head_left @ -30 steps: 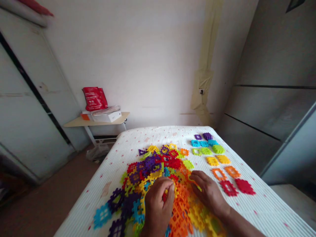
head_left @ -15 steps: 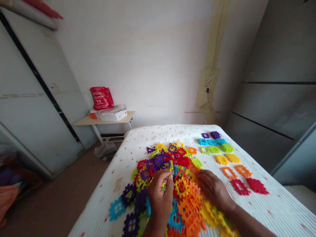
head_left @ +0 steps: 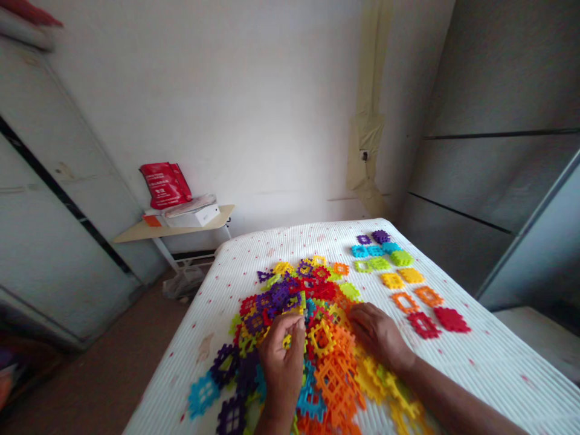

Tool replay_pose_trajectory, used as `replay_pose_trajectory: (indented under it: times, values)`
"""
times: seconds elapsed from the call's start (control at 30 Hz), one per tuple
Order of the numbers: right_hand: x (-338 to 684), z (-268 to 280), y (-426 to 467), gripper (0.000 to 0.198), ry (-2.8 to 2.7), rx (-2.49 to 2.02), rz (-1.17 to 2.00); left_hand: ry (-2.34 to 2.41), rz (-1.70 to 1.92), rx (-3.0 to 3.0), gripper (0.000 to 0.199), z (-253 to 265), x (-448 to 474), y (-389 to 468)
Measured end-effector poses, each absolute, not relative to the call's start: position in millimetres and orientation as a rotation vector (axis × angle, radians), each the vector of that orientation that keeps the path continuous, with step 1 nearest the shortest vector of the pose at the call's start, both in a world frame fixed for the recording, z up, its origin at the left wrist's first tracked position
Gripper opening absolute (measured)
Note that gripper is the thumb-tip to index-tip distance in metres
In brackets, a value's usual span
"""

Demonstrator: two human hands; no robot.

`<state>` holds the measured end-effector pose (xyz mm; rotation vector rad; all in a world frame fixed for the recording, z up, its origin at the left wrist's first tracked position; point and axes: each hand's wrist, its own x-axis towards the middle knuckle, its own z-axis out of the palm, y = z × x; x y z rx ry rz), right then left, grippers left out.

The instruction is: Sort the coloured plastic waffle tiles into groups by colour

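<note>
A heap of colourful interlocking plastic building pieces (head_left: pixel 335 380), flat with notched edges and some with window-like openings, lies on the white bedspread. Over the heap's middle, my left hand (head_left: pixel 283 353) is closed in a pinch. A yellow-green building piece (head_left: pixel 302 300) stands up at its fingertips, and yellow shows between thumb and fingers. My right hand (head_left: pixel 380 337) rests at the heap's right side with fingers bent down among orange and yellow pieces. Its fingertips are hidden, so whether it grips one cannot be seen.
To the right, pieces lie sorted by colour in rows: purple (head_left: pixel 380 236), blue (head_left: pixel 360 251), green (head_left: pixel 401 258), yellow (head_left: pixel 411 275), orange (head_left: pixel 428 295) and red (head_left: pixel 452 320). A small side table (head_left: pixel 136 231) with a red bag (head_left: pixel 165 184) stands left, by the wall.
The view has turned slightly, so everything sits a little further left. Both hands keep nearly the same places on the heap.
</note>
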<state>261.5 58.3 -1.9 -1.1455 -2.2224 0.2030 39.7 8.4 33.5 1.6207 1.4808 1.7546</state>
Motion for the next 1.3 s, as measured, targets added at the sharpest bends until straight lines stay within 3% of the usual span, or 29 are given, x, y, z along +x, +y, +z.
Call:
replay_pose_trajectory:
  times: [0.77, 1.07, 1.3]
  values:
    - [260.2, -1.9, 60.0, 0.023, -2.226, -1.134, 0.175, 1.431, 1.734, 1.432, 0.014, 26.8, 38.0, 8.4]
    - [262.5, -2.2, 60.7, 0.020, -2.235, -1.142, 0.165, 1.436, 1.865, 1.213, 0.018, 69.6, 39.4, -1.1]
    - [272.1, 0.7, 63.5, 0.020, -2.106, -1.131, 0.498, 1.579, 1.721, 1.608, 0.015, 104.1, 21.4, -25.0]
